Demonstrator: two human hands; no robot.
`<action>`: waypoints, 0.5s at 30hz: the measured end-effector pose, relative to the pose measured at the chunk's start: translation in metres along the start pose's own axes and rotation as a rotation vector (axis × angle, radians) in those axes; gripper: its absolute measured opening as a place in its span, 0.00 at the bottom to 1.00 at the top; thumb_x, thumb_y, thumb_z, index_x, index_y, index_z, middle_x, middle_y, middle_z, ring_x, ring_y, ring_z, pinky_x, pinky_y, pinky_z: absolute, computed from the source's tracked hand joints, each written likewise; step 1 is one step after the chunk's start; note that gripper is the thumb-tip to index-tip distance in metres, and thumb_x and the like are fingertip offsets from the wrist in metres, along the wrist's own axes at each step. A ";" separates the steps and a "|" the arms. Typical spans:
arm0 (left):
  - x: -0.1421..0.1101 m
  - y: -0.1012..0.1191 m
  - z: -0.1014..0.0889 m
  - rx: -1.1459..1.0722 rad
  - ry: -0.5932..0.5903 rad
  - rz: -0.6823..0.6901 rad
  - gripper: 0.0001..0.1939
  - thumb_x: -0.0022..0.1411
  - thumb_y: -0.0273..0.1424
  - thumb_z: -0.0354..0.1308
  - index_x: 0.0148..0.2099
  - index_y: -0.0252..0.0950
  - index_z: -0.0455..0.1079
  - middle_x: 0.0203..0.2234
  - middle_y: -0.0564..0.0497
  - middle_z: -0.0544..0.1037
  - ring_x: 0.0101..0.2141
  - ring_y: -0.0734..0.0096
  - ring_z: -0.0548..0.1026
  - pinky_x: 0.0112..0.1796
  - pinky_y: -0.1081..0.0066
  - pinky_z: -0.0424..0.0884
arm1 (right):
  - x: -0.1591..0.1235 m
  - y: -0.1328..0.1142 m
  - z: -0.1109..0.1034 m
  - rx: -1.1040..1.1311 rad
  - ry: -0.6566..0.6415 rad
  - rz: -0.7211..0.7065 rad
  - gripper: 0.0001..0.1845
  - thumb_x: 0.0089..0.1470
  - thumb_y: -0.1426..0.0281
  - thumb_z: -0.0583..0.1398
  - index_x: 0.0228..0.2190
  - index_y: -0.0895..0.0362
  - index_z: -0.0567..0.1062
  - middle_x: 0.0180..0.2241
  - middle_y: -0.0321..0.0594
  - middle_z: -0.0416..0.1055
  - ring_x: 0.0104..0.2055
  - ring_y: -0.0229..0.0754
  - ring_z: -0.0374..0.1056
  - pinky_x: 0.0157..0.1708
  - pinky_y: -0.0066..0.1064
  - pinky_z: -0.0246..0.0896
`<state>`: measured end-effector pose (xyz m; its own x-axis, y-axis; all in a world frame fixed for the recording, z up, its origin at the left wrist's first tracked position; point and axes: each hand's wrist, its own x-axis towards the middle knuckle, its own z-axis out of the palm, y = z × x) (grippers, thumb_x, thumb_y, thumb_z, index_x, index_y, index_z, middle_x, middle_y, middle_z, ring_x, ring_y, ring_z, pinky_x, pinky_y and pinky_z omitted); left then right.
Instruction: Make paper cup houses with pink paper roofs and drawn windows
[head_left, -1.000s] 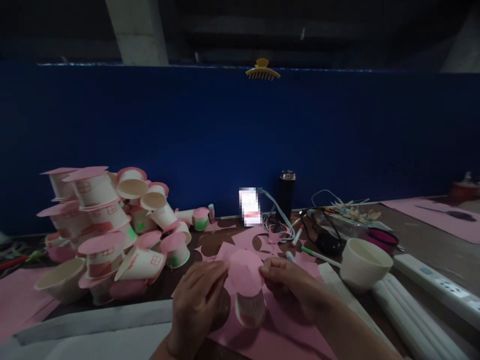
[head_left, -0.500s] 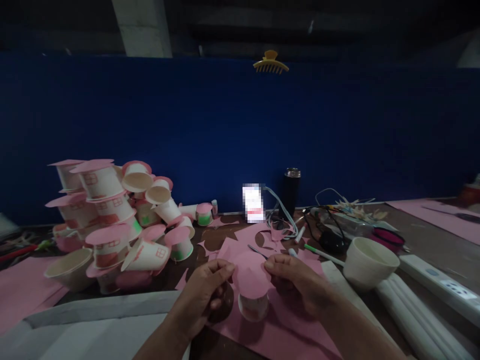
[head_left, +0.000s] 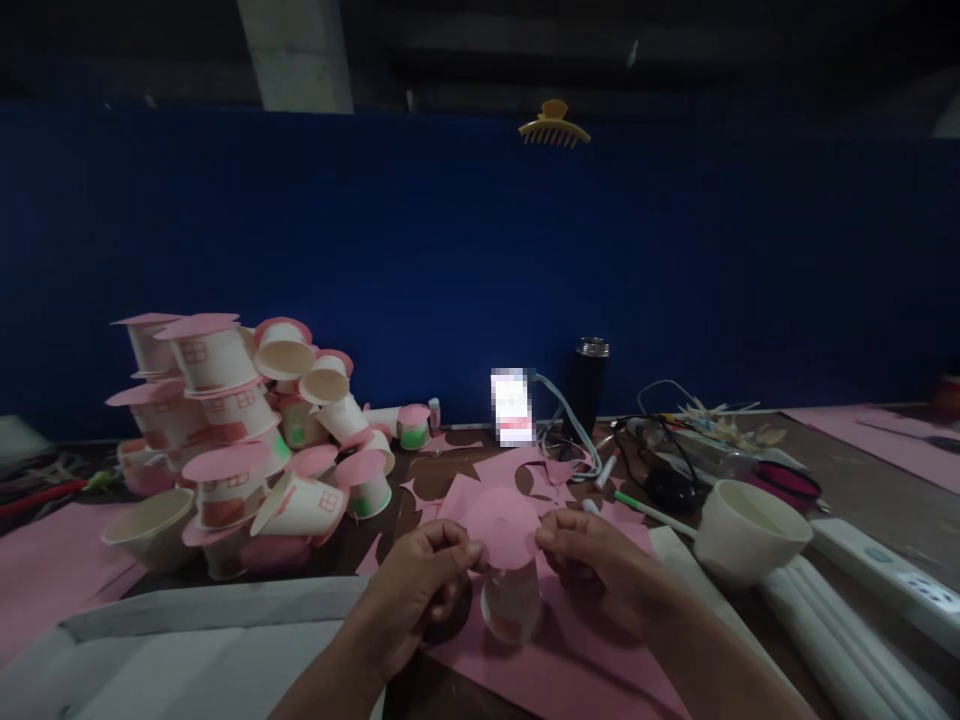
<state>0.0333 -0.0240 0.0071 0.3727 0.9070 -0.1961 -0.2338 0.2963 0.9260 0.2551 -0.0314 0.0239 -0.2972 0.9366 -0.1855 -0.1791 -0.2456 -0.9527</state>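
Note:
In front of me an upturned white paper cup (head_left: 512, 604) with red drawn marks stands on pink paper. A round, shallow cone of pink paper (head_left: 502, 528) sits over its top; whether it touches the cup is hidden. My left hand (head_left: 431, 580) is closed, thumb and forefinger pinching the cone's left edge. At the right edge my right hand (head_left: 592, 555) pinches the same cone, its other fingers curled under.
Pink-topped paper cups (head_left: 225, 410) are piled at the left. To the right stand stacked white cups (head_left: 752, 530) and a power strip (head_left: 892, 570). A black flask (head_left: 589, 390) and a lit phone (head_left: 513, 408) stand behind. Cut pink paper (head_left: 570, 640) covers the middle.
The pink cone has come up a little, showing more of the cup beneath. Both hands keep their pinch at its edges. The whole view has shifted slightly.

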 end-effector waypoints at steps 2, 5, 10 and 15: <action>-0.001 0.002 0.001 0.006 -0.007 -0.016 0.16 0.52 0.39 0.67 0.29 0.35 0.64 0.12 0.61 0.63 0.13 0.87 0.52 0.14 0.81 0.41 | -0.001 -0.001 0.000 -0.015 0.008 0.010 0.19 0.43 0.61 0.68 0.20 0.57 0.64 0.16 0.24 0.52 0.17 0.27 0.39 0.19 0.27 0.26; -0.003 0.005 0.002 -0.025 0.002 -0.028 0.17 0.53 0.42 0.65 0.29 0.36 0.63 0.12 0.62 0.60 0.13 0.87 0.51 0.14 0.81 0.41 | -0.002 -0.002 -0.001 -0.050 0.020 0.021 0.18 0.43 0.61 0.67 0.20 0.57 0.64 0.16 0.25 0.53 0.17 0.28 0.40 0.19 0.27 0.26; -0.004 0.006 0.003 -0.105 0.006 -0.040 0.19 0.49 0.42 0.68 0.29 0.36 0.62 0.12 0.63 0.58 0.13 0.88 0.51 0.14 0.81 0.40 | -0.001 0.000 -0.005 -0.113 0.034 0.029 0.15 0.44 0.62 0.65 0.20 0.57 0.66 0.17 0.27 0.56 0.19 0.29 0.43 0.20 0.28 0.29; -0.004 0.005 0.002 -0.071 -0.013 -0.140 0.18 0.46 0.38 0.69 0.28 0.34 0.63 0.15 0.60 0.64 0.14 0.89 0.52 0.15 0.82 0.39 | 0.000 0.000 -0.008 -0.166 0.078 0.045 0.16 0.45 0.61 0.63 0.19 0.56 0.64 0.18 0.28 0.56 0.19 0.30 0.46 0.21 0.29 0.32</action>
<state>0.0324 -0.0267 0.0136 0.4173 0.8517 -0.3169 -0.2416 0.4401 0.8648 0.2625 -0.0293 0.0216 -0.2265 0.9438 -0.2406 -0.0081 -0.2489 -0.9685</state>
